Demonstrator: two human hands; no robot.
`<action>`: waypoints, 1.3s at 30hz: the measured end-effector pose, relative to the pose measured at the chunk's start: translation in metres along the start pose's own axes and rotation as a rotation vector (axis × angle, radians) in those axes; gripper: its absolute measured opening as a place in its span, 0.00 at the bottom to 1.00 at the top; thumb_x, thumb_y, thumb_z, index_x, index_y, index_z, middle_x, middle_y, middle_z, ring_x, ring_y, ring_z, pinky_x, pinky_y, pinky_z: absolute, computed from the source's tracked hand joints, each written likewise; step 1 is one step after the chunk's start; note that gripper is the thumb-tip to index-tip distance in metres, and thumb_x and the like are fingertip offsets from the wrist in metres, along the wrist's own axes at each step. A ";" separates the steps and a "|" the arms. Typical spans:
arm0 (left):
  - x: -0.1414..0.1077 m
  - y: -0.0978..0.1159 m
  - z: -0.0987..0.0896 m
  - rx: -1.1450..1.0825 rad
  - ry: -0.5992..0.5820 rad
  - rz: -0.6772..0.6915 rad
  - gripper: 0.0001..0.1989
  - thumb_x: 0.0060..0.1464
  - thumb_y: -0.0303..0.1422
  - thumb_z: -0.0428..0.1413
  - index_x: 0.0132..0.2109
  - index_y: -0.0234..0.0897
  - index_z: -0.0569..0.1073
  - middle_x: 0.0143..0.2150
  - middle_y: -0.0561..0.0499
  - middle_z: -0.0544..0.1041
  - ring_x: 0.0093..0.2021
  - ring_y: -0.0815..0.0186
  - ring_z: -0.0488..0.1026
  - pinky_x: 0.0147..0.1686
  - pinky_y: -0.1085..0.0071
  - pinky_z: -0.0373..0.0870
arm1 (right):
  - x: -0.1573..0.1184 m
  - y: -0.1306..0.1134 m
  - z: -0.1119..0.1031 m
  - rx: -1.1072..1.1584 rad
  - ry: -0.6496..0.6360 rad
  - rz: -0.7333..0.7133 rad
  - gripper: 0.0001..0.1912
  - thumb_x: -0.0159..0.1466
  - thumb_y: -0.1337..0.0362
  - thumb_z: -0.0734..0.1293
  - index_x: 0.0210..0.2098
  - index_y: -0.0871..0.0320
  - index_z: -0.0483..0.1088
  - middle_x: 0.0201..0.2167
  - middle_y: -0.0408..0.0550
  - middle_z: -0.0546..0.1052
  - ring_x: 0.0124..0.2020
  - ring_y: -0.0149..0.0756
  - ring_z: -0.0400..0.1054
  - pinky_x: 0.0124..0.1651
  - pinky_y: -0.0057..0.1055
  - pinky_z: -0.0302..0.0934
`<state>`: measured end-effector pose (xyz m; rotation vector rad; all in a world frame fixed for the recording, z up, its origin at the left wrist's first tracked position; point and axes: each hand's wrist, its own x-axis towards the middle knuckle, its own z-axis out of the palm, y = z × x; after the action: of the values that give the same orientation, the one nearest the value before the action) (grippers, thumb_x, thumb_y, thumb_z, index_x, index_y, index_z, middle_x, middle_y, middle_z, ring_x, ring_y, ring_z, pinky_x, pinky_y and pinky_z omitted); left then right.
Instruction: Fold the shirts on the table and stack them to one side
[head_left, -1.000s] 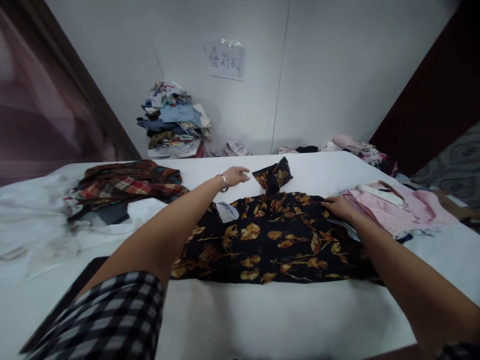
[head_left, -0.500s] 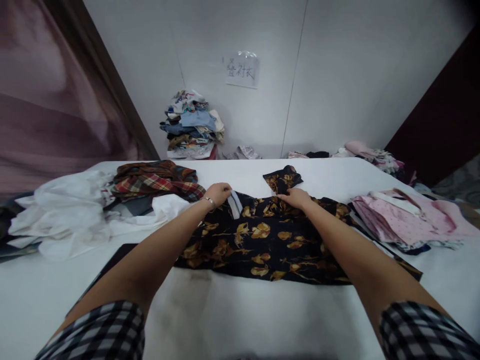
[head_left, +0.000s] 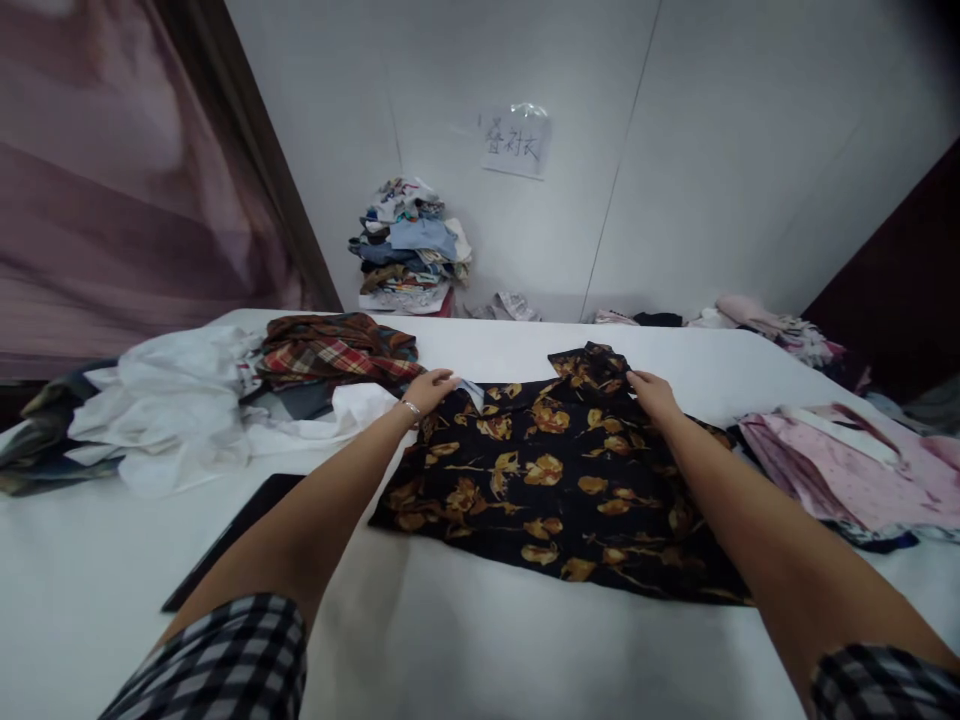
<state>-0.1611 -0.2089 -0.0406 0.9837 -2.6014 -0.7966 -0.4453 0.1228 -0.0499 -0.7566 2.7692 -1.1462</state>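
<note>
A black shirt (head_left: 540, 500) with a golden-brown flower print lies spread across the table before me, its far edge between my two hands. My left hand (head_left: 432, 390), with a bracelet at the wrist, is closed in a pinch on the shirt's far left corner. Beside those fingers shows a small pale strip (head_left: 472, 394). At the far right, the shirt's collar-like part (head_left: 592, 368) sticks up past the edge. My right hand (head_left: 654, 394) pinches the fabric just right of it. Part of the shirt's right side is hidden under my right forearm.
On the white table (head_left: 480, 345), white garments (head_left: 187, 410) and a plaid shirt (head_left: 337, 350) lie at left. A flat black piece (head_left: 240, 530) lies partly under my left forearm. Pink clothes (head_left: 847, 460) are stacked at right. Behind stands a clothes pile (head_left: 412, 245) by the wall.
My right hand has moved from the left of the collar-like part to its right side. The shirt's far edge lies flatter and more spread. The whole view has shifted slightly.
</note>
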 end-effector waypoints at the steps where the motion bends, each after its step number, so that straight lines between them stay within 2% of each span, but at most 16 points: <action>1: -0.003 0.003 0.003 0.028 -0.032 0.110 0.25 0.52 0.46 0.56 0.55 0.40 0.72 0.55 0.48 0.74 0.53 0.61 0.71 0.53 0.69 0.65 | -0.001 0.000 -0.002 -0.008 0.008 -0.001 0.28 0.61 0.52 0.61 0.56 0.61 0.67 0.43 0.54 0.78 0.43 0.43 0.71 0.46 0.34 0.64; 4: -0.009 0.020 0.015 0.215 -0.151 0.428 0.33 0.44 0.43 0.62 0.59 0.41 0.69 0.64 0.46 0.64 0.63 0.56 0.60 0.62 0.65 0.55 | -0.003 0.000 -0.002 -0.055 -0.023 -0.024 0.34 0.57 0.54 0.67 0.61 0.57 0.62 0.45 0.52 0.77 0.44 0.43 0.71 0.49 0.36 0.63; 6: -0.007 0.032 0.025 0.312 -0.203 0.468 0.32 0.44 0.40 0.62 0.58 0.44 0.70 0.63 0.47 0.66 0.63 0.56 0.60 0.61 0.63 0.55 | -0.002 0.000 -0.001 -0.109 -0.066 -0.045 0.36 0.55 0.59 0.68 0.62 0.54 0.59 0.43 0.49 0.77 0.43 0.42 0.71 0.49 0.36 0.62; 8: 0.000 0.044 0.031 0.328 -0.188 0.359 0.24 0.44 0.37 0.61 0.52 0.47 0.75 0.56 0.48 0.73 0.59 0.57 0.66 0.59 0.64 0.57 | 0.000 0.002 0.001 -0.111 -0.056 -0.032 0.33 0.56 0.63 0.65 0.62 0.56 0.61 0.39 0.48 0.78 0.40 0.41 0.71 0.48 0.35 0.63; 11: 0.020 0.050 0.027 0.309 -0.054 0.128 0.13 0.50 0.35 0.56 0.43 0.42 0.78 0.48 0.44 0.78 0.54 0.55 0.70 0.56 0.63 0.60 | 0.004 0.008 0.001 0.020 0.083 0.058 0.29 0.58 0.64 0.61 0.59 0.62 0.64 0.37 0.50 0.78 0.38 0.40 0.71 0.45 0.33 0.64; 14: 0.041 0.044 0.011 0.285 0.084 -0.048 0.19 0.59 0.35 0.44 0.49 0.34 0.75 0.51 0.36 0.75 0.53 0.53 0.71 0.49 0.61 0.65 | 0.005 0.015 -0.002 0.183 0.157 0.135 0.31 0.58 0.63 0.61 0.60 0.66 0.62 0.38 0.52 0.79 0.39 0.40 0.72 0.45 0.32 0.65; 18: 0.045 0.033 -0.002 0.229 0.145 -0.119 0.25 0.62 0.41 0.41 0.58 0.30 0.68 0.53 0.36 0.74 0.52 0.57 0.73 0.48 0.66 0.66 | 0.000 0.021 -0.009 0.123 0.049 0.132 0.34 0.60 0.59 0.63 0.64 0.65 0.57 0.44 0.54 0.78 0.45 0.41 0.72 0.52 0.34 0.62; 21: 0.028 0.032 0.007 0.209 0.111 0.000 0.27 0.60 0.46 0.45 0.59 0.35 0.67 0.57 0.42 0.73 0.55 0.61 0.70 0.52 0.71 0.63 | -0.004 0.022 -0.014 -0.048 -0.038 0.093 0.34 0.62 0.54 0.62 0.63 0.64 0.58 0.49 0.56 0.76 0.50 0.43 0.70 0.56 0.35 0.59; 23: 0.015 0.031 0.016 0.279 0.002 0.155 0.25 0.55 0.47 0.51 0.57 0.43 0.70 0.60 0.49 0.70 0.59 0.63 0.66 0.57 0.72 0.58 | -0.006 0.022 -0.018 -0.156 -0.124 0.061 0.33 0.63 0.51 0.61 0.62 0.62 0.60 0.50 0.56 0.75 0.51 0.44 0.69 0.56 0.35 0.59; 25: 0.009 0.027 0.020 0.386 -0.113 0.220 0.22 0.52 0.45 0.55 0.53 0.46 0.73 0.59 0.50 0.70 0.60 0.61 0.64 0.59 0.69 0.57 | -0.007 0.024 -0.022 -0.282 -0.229 0.032 0.30 0.62 0.48 0.62 0.58 0.59 0.67 0.50 0.54 0.76 0.51 0.44 0.69 0.55 0.34 0.59; 27: 0.010 0.022 0.017 0.459 -0.142 0.132 0.21 0.54 0.43 0.52 0.52 0.41 0.74 0.57 0.43 0.72 0.58 0.55 0.66 0.57 0.61 0.60 | -0.008 0.027 -0.027 -0.416 -0.275 0.030 0.26 0.61 0.48 0.63 0.52 0.57 0.72 0.48 0.53 0.77 0.50 0.45 0.70 0.53 0.35 0.60; 29: 0.015 0.017 0.011 0.497 -0.059 0.022 0.23 0.57 0.42 0.47 0.53 0.34 0.72 0.57 0.35 0.70 0.57 0.49 0.67 0.53 0.56 0.63 | -0.008 0.032 -0.036 -0.506 -0.231 0.056 0.24 0.62 0.48 0.62 0.49 0.57 0.74 0.48 0.55 0.76 0.52 0.46 0.69 0.53 0.36 0.59; 31: 0.017 0.015 0.009 0.535 0.057 0.016 0.25 0.59 0.42 0.44 0.56 0.34 0.70 0.61 0.36 0.66 0.60 0.50 0.63 0.55 0.55 0.62 | -0.010 0.038 -0.047 -0.527 -0.153 0.080 0.25 0.65 0.50 0.58 0.51 0.59 0.73 0.51 0.56 0.75 0.54 0.46 0.67 0.55 0.37 0.58; 33: 0.011 0.017 0.014 0.544 0.114 0.123 0.25 0.59 0.42 0.43 0.58 0.37 0.69 0.64 0.41 0.64 0.62 0.55 0.61 0.59 0.60 0.58 | -0.013 0.045 -0.059 -0.515 -0.125 0.076 0.25 0.66 0.51 0.55 0.51 0.58 0.72 0.52 0.55 0.74 0.54 0.45 0.66 0.56 0.35 0.57; 36: -0.010 0.020 0.030 0.501 0.012 0.349 0.25 0.59 0.43 0.43 0.57 0.38 0.70 0.64 0.45 0.65 0.63 0.60 0.60 0.63 0.67 0.54 | -0.020 0.057 -0.079 -0.438 -0.208 0.046 0.25 0.64 0.47 0.59 0.46 0.57 0.76 0.48 0.53 0.77 0.50 0.44 0.69 0.54 0.33 0.59; 39: -0.031 0.017 0.047 0.471 -0.131 0.448 0.27 0.58 0.46 0.44 0.58 0.39 0.70 0.65 0.45 0.63 0.65 0.58 0.58 0.63 0.62 0.54 | -0.030 0.070 -0.097 -0.267 -0.315 0.112 0.24 0.60 0.44 0.63 0.40 0.56 0.78 0.40 0.51 0.80 0.42 0.43 0.73 0.48 0.33 0.64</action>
<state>-0.1667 -0.1583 -0.0706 0.4104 -3.0271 -0.1425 -0.4700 0.2423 -0.0317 -0.7188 2.6790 -0.5849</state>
